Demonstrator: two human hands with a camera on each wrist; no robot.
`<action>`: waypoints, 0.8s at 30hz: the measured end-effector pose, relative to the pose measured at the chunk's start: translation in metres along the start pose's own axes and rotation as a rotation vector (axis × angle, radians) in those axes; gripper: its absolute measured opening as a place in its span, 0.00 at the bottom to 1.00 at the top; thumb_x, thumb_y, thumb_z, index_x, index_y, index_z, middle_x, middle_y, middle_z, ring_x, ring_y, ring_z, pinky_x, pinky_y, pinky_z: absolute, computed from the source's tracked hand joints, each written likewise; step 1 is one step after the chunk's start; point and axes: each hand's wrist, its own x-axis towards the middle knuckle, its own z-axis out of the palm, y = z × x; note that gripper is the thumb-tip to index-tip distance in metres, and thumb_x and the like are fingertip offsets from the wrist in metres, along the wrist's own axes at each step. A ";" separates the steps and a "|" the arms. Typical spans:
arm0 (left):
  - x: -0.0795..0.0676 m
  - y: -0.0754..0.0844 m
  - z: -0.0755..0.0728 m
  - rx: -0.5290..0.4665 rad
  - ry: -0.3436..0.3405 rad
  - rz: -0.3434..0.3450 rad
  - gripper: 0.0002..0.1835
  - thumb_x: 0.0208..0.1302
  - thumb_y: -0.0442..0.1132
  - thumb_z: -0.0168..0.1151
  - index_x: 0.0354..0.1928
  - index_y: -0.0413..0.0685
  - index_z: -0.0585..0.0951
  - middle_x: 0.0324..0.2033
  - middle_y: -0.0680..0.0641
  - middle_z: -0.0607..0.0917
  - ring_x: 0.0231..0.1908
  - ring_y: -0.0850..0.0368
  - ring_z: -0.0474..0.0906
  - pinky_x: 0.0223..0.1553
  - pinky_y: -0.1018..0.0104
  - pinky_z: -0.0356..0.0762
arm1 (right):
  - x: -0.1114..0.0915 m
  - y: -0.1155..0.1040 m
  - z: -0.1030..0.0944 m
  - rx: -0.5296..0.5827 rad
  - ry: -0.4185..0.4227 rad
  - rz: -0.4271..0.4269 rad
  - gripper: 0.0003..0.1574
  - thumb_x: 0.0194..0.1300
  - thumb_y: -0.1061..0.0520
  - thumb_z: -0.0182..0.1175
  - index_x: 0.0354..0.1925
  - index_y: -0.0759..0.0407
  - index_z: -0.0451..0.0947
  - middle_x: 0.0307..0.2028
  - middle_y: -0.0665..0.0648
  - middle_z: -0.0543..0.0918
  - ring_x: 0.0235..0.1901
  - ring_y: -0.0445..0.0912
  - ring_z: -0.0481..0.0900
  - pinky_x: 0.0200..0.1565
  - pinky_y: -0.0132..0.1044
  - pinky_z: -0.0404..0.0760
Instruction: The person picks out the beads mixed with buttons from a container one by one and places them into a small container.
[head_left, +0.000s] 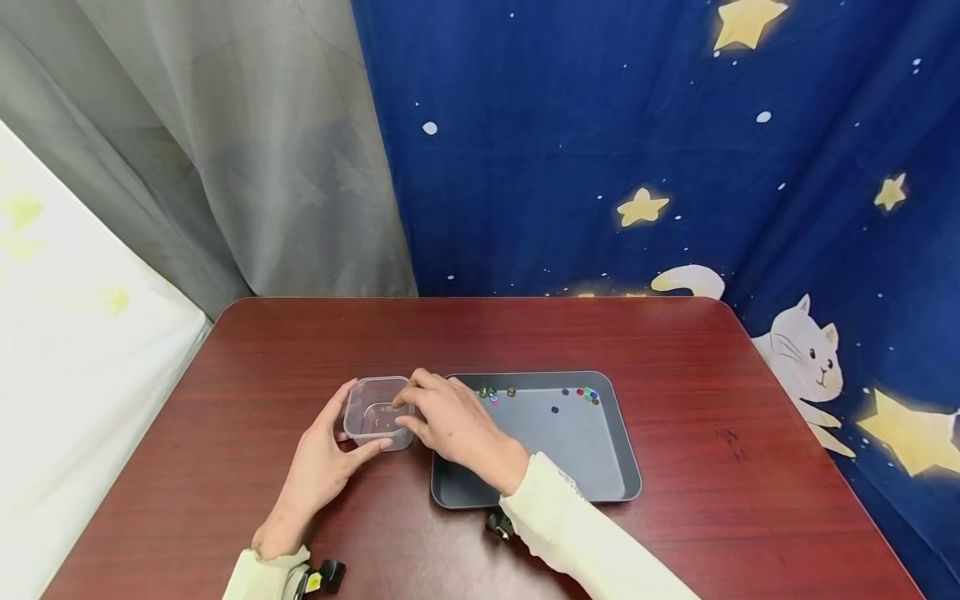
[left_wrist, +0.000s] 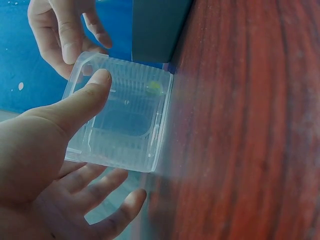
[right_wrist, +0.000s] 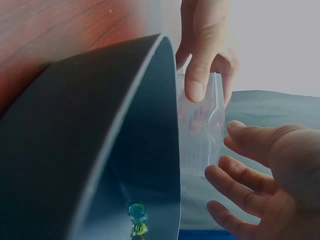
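A clear plastic container (head_left: 378, 442) stands on the table left of the tray. My left hand (head_left: 322, 462) grips it, thumb on the near side and fingers round the left side. Over the container's right rim is my right hand (head_left: 457, 421), fingers loosely bent with nothing seen between them in the right wrist view. Through the wall in the left wrist view, a small yellow-green spot (left_wrist: 154, 87) shows. The dark grey tray (head_left: 626, 450) lies partly under my right forearm. Colourful glass marbles (right_wrist: 136, 210) sit in it, several along its far side.
Both stand on a reddish-brown wooden table (head_left: 712, 400). Behind the table hang a grey curtain (head_left: 300, 167) and a blue one (head_left: 540, 150) with stars. White cloth (head_left: 75, 333) borders the left edge. The tray's raised wall (right_wrist: 135, 85) stands between the marbles and the container.
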 end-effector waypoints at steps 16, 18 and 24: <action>0.000 0.003 -0.001 -0.021 0.002 0.004 0.52 0.55 0.45 0.82 0.79 0.49 0.63 0.59 0.40 0.83 0.37 0.66 0.80 0.38 0.74 0.81 | -0.001 0.002 -0.002 0.015 0.008 0.012 0.12 0.74 0.45 0.65 0.52 0.43 0.87 0.46 0.44 0.82 0.39 0.38 0.80 0.45 0.33 0.78; 0.000 0.003 -0.001 -0.024 0.003 0.001 0.52 0.55 0.45 0.82 0.79 0.49 0.63 0.60 0.40 0.83 0.38 0.65 0.81 0.38 0.74 0.81 | -0.001 0.003 -0.003 0.026 0.017 0.018 0.12 0.74 0.45 0.65 0.52 0.44 0.87 0.45 0.45 0.82 0.38 0.39 0.79 0.44 0.34 0.78; 0.000 0.005 -0.002 -0.019 0.011 -0.003 0.52 0.55 0.46 0.83 0.79 0.49 0.64 0.61 0.40 0.83 0.38 0.64 0.82 0.39 0.74 0.81 | -0.001 0.010 -0.007 0.034 0.033 0.036 0.12 0.74 0.45 0.65 0.51 0.44 0.87 0.46 0.46 0.83 0.39 0.41 0.81 0.45 0.37 0.80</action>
